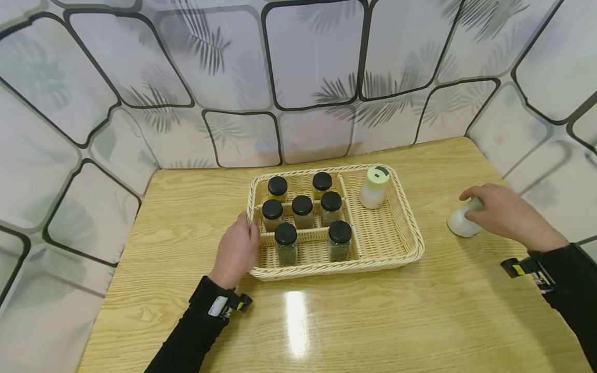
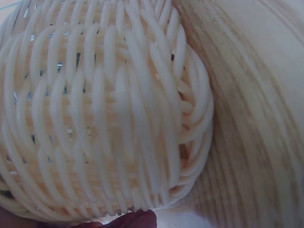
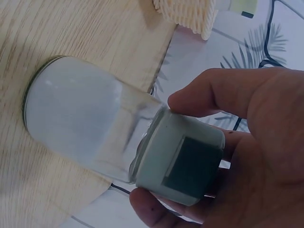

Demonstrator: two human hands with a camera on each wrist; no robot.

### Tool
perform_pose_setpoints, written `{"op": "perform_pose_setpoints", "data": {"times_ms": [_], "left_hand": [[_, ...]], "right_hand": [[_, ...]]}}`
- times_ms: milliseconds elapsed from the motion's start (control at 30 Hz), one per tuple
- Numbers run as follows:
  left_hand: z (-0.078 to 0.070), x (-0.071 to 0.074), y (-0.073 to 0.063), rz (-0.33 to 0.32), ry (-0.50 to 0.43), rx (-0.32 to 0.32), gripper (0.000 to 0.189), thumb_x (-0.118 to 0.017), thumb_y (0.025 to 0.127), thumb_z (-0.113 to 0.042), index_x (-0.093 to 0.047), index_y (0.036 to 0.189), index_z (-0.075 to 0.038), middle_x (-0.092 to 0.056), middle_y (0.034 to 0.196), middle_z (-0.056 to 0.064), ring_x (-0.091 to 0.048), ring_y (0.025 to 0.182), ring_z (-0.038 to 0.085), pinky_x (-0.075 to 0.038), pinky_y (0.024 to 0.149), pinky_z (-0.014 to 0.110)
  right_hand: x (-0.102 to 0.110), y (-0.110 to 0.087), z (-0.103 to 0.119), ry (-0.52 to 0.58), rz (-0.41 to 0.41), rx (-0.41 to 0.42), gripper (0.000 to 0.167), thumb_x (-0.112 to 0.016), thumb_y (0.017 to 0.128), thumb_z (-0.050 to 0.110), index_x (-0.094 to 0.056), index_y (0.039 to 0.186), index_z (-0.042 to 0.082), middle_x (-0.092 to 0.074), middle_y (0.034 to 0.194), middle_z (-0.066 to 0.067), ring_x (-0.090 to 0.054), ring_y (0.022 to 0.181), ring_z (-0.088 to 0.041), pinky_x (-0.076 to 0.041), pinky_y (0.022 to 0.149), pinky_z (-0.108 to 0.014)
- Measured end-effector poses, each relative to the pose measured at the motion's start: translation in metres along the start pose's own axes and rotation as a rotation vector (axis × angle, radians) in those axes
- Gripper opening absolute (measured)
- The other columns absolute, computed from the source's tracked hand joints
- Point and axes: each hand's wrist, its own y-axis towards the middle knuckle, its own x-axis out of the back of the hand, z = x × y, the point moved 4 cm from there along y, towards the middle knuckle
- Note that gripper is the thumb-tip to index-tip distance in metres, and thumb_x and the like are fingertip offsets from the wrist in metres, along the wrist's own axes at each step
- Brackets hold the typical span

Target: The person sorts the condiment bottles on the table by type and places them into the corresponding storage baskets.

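Note:
My left hand (image 1: 237, 250) holds the left end of a cream woven basket (image 1: 380, 238); in the left wrist view the basket's wall (image 2: 99, 114) fills most of the picture, a fingertip (image 2: 140, 220) showing at the bottom. To the right of the basket, my right hand (image 1: 510, 215) grips a clear glass shaker bottle (image 1: 462, 224) by its pale green cap (image 3: 161, 152), thumb and fingers on opposite sides. White contents (image 3: 71, 109) fill the lower part of this bottle. It leans slightly; whether its base touches the table I cannot tell.
Several black-lidded spice jars (image 1: 285, 243) stand in the basket's left compartments. A similar bottle with a yellow-green cap (image 1: 373, 194) leans in the right compartment. Patterned cloth (image 1: 317, 57) walls the wooden table (image 1: 373, 321) at the back and sides.

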Motion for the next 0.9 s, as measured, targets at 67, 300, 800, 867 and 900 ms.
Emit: {"op": "perform_pose_setpoints", "data": {"times_ms": [67,300,800,867,900], "left_hand": [[-0.0001,0.0003,-0.0002,0.000,-0.003,0.001,0.033,-0.035,0.109,-0.023,-0.052,0.121,0.002,-0.048,0.070,0.008,-0.052,0.059,0.022,-0.038,0.051,0.034],[-0.0002,-0.0003,0.0001,-0.001,0.009,-0.001,0.034,-0.035,0.109,-0.024,-0.051,0.122,0.003,-0.050,0.072,0.008,-0.053,0.061,0.023,-0.039,0.053,0.034],[0.0001,0.0002,-0.0005,-0.009,0.017,-0.002,0.032,-0.035,0.109,-0.024,-0.052,0.119,0.001,-0.049,0.071,0.008,-0.052,0.060,0.023,-0.039,0.052,0.034],[0.0002,-0.0001,-0.0002,-0.010,0.017,-0.002,0.032,-0.035,0.109,-0.024,-0.052,0.120,0.002,-0.049,0.071,0.008,-0.052,0.060,0.023,-0.038,0.052,0.034],[0.0002,-0.0002,-0.0002,-0.009,0.017,-0.002,0.033,-0.035,0.109,-0.024,-0.052,0.121,0.002,-0.049,0.071,0.008,-0.052,0.060,0.023,-0.038,0.052,0.034]], "right_hand": [[0.0001,0.0003,-0.0002,-0.002,0.004,0.000,0.038,-0.066,0.093,0.014,-0.061,0.124,-0.007,-0.057,0.122,-0.035,-0.057,0.098,-0.040,-0.046,0.076,-0.051],[0.0011,0.0009,0.0002,0.002,0.017,-0.015,0.036,-0.065,0.092,0.013,-0.062,0.122,-0.007,-0.055,0.123,-0.036,-0.056,0.095,-0.039,-0.045,0.076,-0.050],[0.0021,0.0049,0.0030,0.027,0.028,-0.009,0.033,-0.068,0.091,0.012,-0.063,0.118,-0.006,-0.062,0.118,-0.032,-0.058,0.091,-0.034,-0.046,0.073,-0.046],[0.0024,0.0053,0.0042,0.025,0.025,-0.004,0.032,-0.068,0.091,0.012,-0.064,0.117,-0.006,-0.063,0.117,-0.032,-0.059,0.091,-0.034,-0.047,0.072,-0.046],[0.0025,0.0055,0.0048,0.026,0.026,-0.002,0.032,-0.068,0.091,0.012,-0.064,0.117,-0.006,-0.063,0.116,-0.031,-0.059,0.090,-0.034,-0.047,0.072,-0.046]]}}
